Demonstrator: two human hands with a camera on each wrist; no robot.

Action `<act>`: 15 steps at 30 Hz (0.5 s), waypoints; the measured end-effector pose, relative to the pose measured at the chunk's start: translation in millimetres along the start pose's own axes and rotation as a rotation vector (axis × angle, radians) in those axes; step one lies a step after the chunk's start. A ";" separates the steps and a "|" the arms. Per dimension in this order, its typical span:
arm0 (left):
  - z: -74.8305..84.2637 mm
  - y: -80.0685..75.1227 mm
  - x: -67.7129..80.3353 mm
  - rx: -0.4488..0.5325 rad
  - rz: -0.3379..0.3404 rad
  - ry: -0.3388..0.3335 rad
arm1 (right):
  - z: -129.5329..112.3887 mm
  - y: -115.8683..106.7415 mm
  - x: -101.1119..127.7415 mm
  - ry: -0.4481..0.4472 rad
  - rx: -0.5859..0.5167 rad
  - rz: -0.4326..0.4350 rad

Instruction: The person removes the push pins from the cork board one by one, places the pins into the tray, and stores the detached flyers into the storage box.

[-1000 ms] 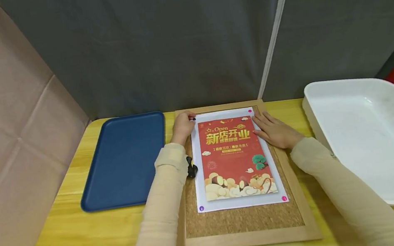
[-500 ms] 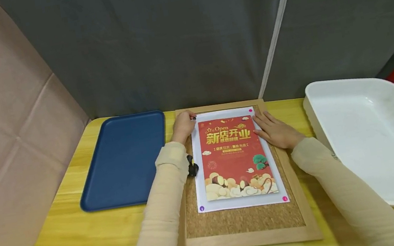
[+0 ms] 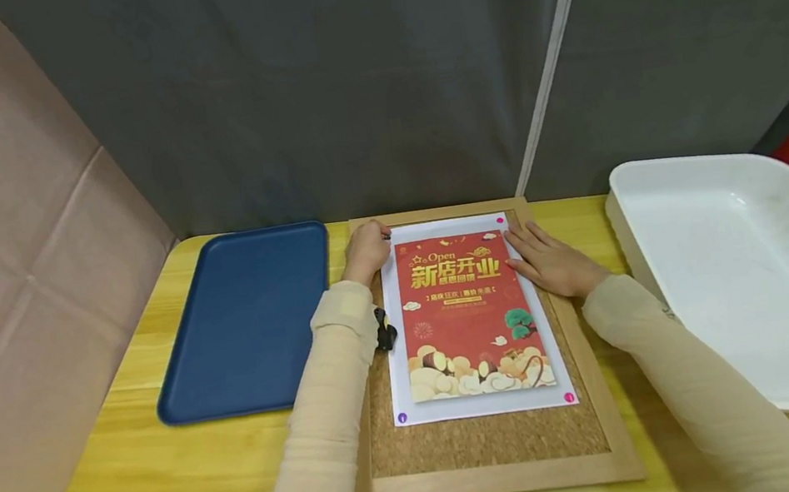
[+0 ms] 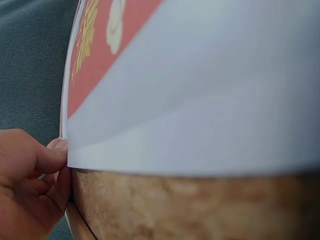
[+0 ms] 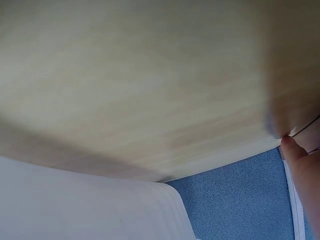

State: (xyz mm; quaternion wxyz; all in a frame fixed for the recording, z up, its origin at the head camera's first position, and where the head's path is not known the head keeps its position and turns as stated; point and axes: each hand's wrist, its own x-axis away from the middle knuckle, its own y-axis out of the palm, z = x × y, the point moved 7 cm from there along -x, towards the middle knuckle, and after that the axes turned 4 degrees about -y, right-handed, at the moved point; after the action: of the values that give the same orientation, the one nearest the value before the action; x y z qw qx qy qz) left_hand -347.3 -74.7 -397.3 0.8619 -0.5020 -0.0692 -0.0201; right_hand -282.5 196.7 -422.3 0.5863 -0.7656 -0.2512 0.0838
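Note:
A red poster (image 3: 474, 327) with a white border lies on a wood-framed cork board (image 3: 490, 441). Round thumbtacks show at three corners: a pink one (image 3: 500, 220) at top right, a pink one (image 3: 570, 397) at bottom right and a purple one (image 3: 402, 418) at bottom left. At the top left corner, my left hand (image 3: 367, 251) pinches a small dark thumbtack (image 3: 386, 236). In the left wrist view the thumb (image 4: 52, 156) is right at the paper's corner, and the tack is hidden. My right hand (image 3: 551, 260) rests flat, fingers spread, across the poster's right edge and the board's frame.
A blue tray (image 3: 243, 326) lies left of the board on the yellow wood-grain table (image 3: 148, 482). To the right stands a deep white tub (image 3: 754, 271), close to my right forearm. A grey curtain (image 3: 312, 89) hangs behind the table.

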 end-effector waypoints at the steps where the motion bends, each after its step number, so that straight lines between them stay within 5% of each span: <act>1: -0.2 -0.2 0.1 -0.004 0.000 0.002 | -0.1 0.0 -0.3 0.000 0.000 0.000; 15: -0.9 -0.9 2.4 0.053 -0.017 0.003 | 1.2 0.6 -3.6 0.007 0.008 -0.003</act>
State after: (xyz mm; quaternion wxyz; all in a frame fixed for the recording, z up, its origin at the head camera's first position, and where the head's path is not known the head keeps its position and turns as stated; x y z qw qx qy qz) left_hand -344.9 -75.8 -396.6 0.8746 -0.4785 -0.0729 -0.0263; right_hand -285.9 195.9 -423.8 0.5902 -0.7633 -0.2500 0.0811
